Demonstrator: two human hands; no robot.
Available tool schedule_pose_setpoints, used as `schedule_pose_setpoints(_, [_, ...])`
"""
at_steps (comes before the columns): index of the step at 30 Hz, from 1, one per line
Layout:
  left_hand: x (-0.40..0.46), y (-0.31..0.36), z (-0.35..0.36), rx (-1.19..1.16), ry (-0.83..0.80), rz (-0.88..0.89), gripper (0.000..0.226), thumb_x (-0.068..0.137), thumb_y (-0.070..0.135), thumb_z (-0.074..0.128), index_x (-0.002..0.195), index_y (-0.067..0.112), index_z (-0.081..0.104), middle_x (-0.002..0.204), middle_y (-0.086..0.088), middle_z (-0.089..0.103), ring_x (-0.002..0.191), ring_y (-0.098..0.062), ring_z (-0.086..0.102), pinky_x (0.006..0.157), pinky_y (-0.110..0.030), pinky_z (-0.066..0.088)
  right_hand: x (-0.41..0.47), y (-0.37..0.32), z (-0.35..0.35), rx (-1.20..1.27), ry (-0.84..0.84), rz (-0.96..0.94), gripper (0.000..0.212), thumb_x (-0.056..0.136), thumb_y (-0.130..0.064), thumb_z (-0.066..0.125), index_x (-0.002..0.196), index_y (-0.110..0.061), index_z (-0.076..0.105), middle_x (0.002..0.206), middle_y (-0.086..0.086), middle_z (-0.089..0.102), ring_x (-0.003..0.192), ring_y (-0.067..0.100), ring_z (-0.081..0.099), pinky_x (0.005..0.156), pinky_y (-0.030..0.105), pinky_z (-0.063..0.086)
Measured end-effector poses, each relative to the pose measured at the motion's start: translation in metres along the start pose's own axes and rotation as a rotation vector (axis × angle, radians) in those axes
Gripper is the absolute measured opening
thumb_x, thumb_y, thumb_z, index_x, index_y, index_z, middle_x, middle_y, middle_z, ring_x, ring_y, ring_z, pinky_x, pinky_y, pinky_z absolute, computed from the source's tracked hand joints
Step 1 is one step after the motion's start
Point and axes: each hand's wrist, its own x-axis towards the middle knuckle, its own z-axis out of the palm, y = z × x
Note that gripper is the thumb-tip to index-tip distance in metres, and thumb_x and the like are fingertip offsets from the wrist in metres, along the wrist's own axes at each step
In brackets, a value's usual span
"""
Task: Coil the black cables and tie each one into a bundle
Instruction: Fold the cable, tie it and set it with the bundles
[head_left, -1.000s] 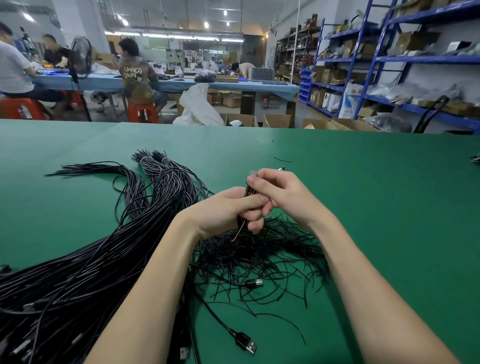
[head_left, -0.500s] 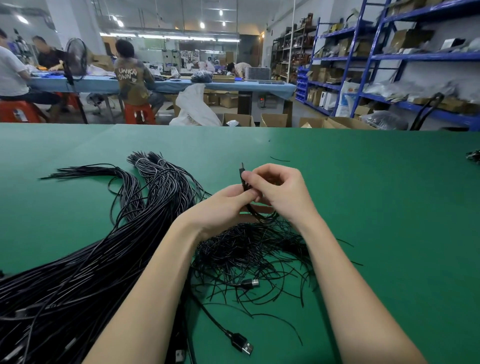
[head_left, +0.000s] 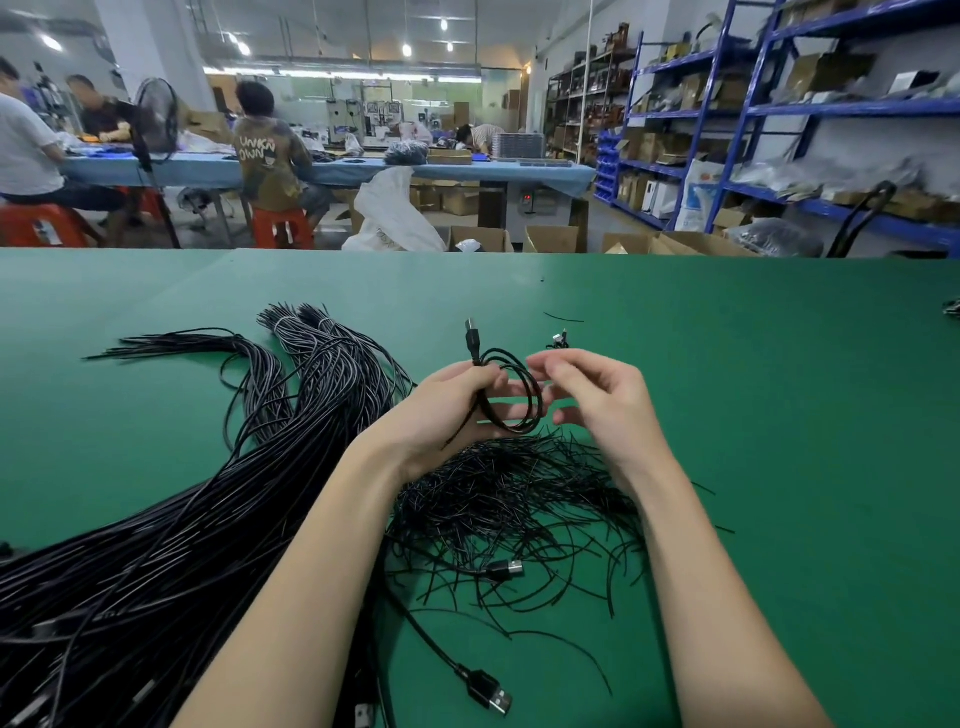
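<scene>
My left hand (head_left: 441, 402) grips a coiled black cable (head_left: 519, 395), its loop hanging to the right of my fingers and one plug (head_left: 471, 332) sticking up. My right hand (head_left: 597, 400) hovers just right of the loop with loosely curled fingers; it is blurred and I cannot see anything held in it. A big heap of long black cables (head_left: 182, 519) lies on the left of the green table (head_left: 779, 415). Under my hands sits a pile of thin black twist ties (head_left: 519, 499).
A loose cable with a USB plug (head_left: 491, 693) lies near the front edge, another plug (head_left: 506, 569) among the ties. A small dark part (head_left: 558, 340) lies beyond my hands. People work at a blue table behind; blue shelves stand at the right.
My hands have come apart. The cable now forms an open loop held by my left hand alone, and my right hand has drawn off to the right.
</scene>
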Motion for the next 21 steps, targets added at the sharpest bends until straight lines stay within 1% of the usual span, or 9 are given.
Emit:
schedule_pose_setpoints(3, [0.000,0.000,-0.002,0.009,0.024,0.016,0.021,0.108,0.016,0.042,0.088,0.010,0.046,0.104,-0.015,0.076,0.099,-0.033,0.074,0.099,-0.054,0.053,0.000,-0.006,-0.010,-0.087,-0.112,0.017,0.008,0.091,-0.019,0.077,0.093,-0.027,0.079,0.091,-0.004,0.079,0.081,0.009,0.070,0.068,0.020,0.054])
schedule_pose_setpoints(4, [0.000,0.000,-0.002,0.017,0.030,0.014,0.021,0.107,0.016,0.042,0.088,0.010,0.048,0.100,-0.013,0.076,0.096,-0.032,0.074,0.097,-0.053,0.054,0.000,-0.006,-0.012,-0.155,-0.128,0.012,0.012,0.088,-0.016,0.080,0.092,-0.027,0.079,0.090,-0.005,0.079,0.084,0.009,0.072,0.071,0.020,0.055])
schedule_pose_setpoints(6, [-0.001,0.000,0.001,0.037,-0.023,-0.004,0.019,0.108,0.016,0.041,0.090,0.010,0.046,0.100,-0.013,0.076,0.099,-0.035,0.073,0.094,-0.052,0.057,0.002,-0.005,-0.012,-0.255,-0.059,-0.007,0.018,0.087,-0.013,0.080,0.089,-0.030,0.079,0.086,-0.005,0.079,0.081,0.010,0.072,0.075,0.026,0.056])
schedule_pose_setpoints(8, [-0.004,0.002,0.004,0.047,-0.095,-0.014,0.018,0.107,0.013,0.040,0.090,0.008,0.044,0.101,-0.013,0.076,0.105,-0.039,0.071,0.089,-0.047,0.059,0.003,-0.006,-0.010,-0.284,0.009,-0.042,0.021,0.088,-0.013,0.078,0.088,-0.033,0.079,0.083,-0.008,0.078,0.077,0.014,0.072,0.072,0.028,0.058])
schedule_pose_setpoints(10, [-0.006,0.003,0.004,0.049,-0.111,-0.008,0.018,0.106,0.011,0.041,0.092,0.004,0.049,0.095,-0.010,0.074,0.105,-0.038,0.071,0.085,-0.043,0.060,0.003,-0.006,-0.006,-0.282,0.028,-0.086,0.023,0.089,-0.013,0.077,0.087,-0.035,0.080,0.081,-0.013,0.077,0.073,0.009,0.070,0.064,0.018,0.055])
schedule_pose_setpoints(12, [-0.007,0.002,0.004,0.069,-0.095,0.004,0.022,0.108,0.014,0.042,0.107,-0.003,0.056,0.101,-0.013,0.070,0.103,-0.035,0.072,0.086,-0.043,0.061,0.002,-0.007,0.000,-0.305,0.044,-0.129,0.022,0.087,-0.015,0.078,0.085,-0.037,0.079,0.079,-0.017,0.076,0.069,0.001,0.065,0.061,0.011,0.049])
schedule_pose_setpoints(15, [-0.007,0.000,0.006,0.087,-0.058,0.013,0.031,0.108,0.018,0.043,0.130,-0.003,0.049,0.112,-0.018,0.064,0.094,-0.029,0.073,0.083,-0.042,0.061,0.002,-0.008,0.009,-0.323,0.074,-0.163,0.024,0.086,-0.015,0.079,0.084,-0.039,0.079,0.081,-0.016,0.076,0.068,0.000,0.063,0.057,0.014,0.050])
schedule_pose_setpoints(18, [-0.006,-0.003,0.009,0.088,-0.025,0.015,0.028,0.109,0.019,0.039,0.130,0.002,0.048,0.108,-0.019,0.060,0.088,-0.027,0.073,0.078,-0.039,0.062,0.002,-0.006,0.011,-0.280,0.085,-0.164,0.027,0.087,-0.010,0.079,0.085,-0.037,0.079,0.089,-0.009,0.074,0.069,0.001,0.064,0.057,0.014,0.051])
schedule_pose_setpoints(21, [-0.005,-0.004,0.012,0.050,-0.054,-0.007,0.031,0.110,0.018,0.037,0.128,0.001,0.056,0.111,-0.022,0.058,0.093,-0.027,0.064,0.084,-0.040,0.060,0.001,-0.004,0.014,-0.311,0.107,-0.158,0.028,0.087,-0.012,0.079,0.084,-0.040,0.079,0.086,-0.011,0.073,0.070,0.005,0.063,0.064,0.018,0.051])
